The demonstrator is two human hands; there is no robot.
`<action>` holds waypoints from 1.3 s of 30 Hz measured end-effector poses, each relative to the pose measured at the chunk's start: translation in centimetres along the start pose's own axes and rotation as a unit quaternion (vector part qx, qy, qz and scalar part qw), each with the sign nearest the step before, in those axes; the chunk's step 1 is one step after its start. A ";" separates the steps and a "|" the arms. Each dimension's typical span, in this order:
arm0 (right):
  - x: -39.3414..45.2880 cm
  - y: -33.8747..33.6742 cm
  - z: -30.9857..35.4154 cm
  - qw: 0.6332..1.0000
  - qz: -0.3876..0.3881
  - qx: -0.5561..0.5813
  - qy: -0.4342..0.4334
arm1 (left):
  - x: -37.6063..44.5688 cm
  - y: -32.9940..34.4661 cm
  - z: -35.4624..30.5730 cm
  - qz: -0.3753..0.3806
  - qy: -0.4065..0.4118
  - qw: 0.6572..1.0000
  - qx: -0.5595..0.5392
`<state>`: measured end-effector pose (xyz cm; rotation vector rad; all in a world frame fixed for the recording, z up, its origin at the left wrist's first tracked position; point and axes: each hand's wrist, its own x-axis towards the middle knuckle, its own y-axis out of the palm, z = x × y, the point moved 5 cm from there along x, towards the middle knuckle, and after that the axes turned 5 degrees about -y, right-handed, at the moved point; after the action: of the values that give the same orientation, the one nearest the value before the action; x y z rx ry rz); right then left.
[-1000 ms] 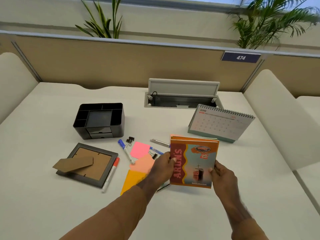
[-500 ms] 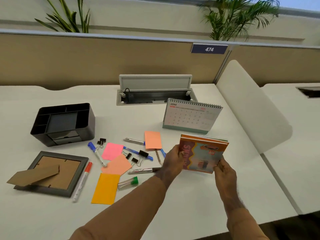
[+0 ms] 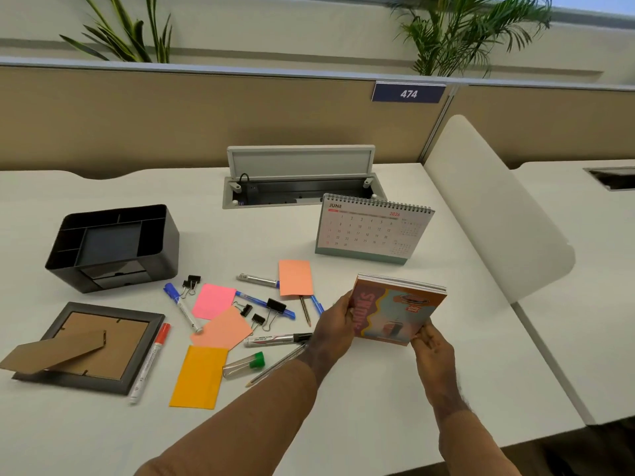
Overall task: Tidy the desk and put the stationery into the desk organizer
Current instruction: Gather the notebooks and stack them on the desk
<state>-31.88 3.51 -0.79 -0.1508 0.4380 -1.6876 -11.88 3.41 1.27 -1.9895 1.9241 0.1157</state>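
Both hands hold an orange notebook stack (image 3: 398, 310) above the desk's right half: my left hand (image 3: 335, 326) grips its left edge, my right hand (image 3: 431, 341) its lower right corner. The black desk organizer (image 3: 113, 247) stands at the left, nothing visible in its compartments. Between them lie loose stationery: a blue marker (image 3: 180, 305), a red marker (image 3: 151, 359), a black marker (image 3: 275, 339), a silver pen (image 3: 257, 280), a blue pen (image 3: 264, 304), binder clips (image 3: 271, 309), pink (image 3: 213, 301), peach (image 3: 295, 278) and orange (image 3: 199, 376) sticky notes, and a green-capped tube (image 3: 245, 364).
A dark picture frame (image 3: 92, 348) lies face down at the front left. A June desk calendar (image 3: 372, 230) stands behind the notebooks, before an open cable hatch (image 3: 299, 182). A white divider (image 3: 494, 207) bounds the desk's right side.
Both hands carried the notebook stack to the right, uncovering the pens, clips and notes beneath. The camera view swung right too.
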 end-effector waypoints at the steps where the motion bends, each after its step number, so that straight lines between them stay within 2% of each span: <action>1: 0.1 0.0 -0.2 1.000 0.001 -0.001 0.001 | 0.0 -0.1 0.0 -0.002 0.001 1.000 0.005; 8: 1.4 -0.3 -0.2 0.998 0.012 -0.054 -0.001 | 1.4 -0.1 1.0 -0.022 -0.052 0.997 0.047; 13: 3.9 -1.5 0.3 0.985 0.026 -0.161 0.057 | 2.5 0.9 0.8 -0.019 -0.130 0.989 0.069; 18: 6.0 -2.4 0.0 0.946 0.119 -0.293 0.071 | 3.6 3.0 3.9 0.002 -0.200 0.980 0.021; 21: 6.7 -2.8 -0.2 0.932 0.139 -0.330 0.065 | 4.3 4.6 6.3 0.000 -0.234 0.972 0.019; 27: 7.0 -2.7 -0.6 0.944 0.143 -0.283 0.089 | 2.1 5.5 3.4 -0.032 -0.236 0.967 0.085; 34: 7.5 -3.1 -2.3 0.937 0.125 -0.306 0.113 | 1.7 6.4 3.9 -0.051 -0.251 0.962 0.097; 39: 7.5 -3.4 -2.0 0.932 0.130 -0.327 0.092 | 1.9 6.5 3.5 -0.035 -0.246 0.961 0.120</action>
<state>-37.01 -3.07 -2.47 -0.4039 1.1070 -1.2473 -17.41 2.72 -3.87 -1.6712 1.4724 0.3107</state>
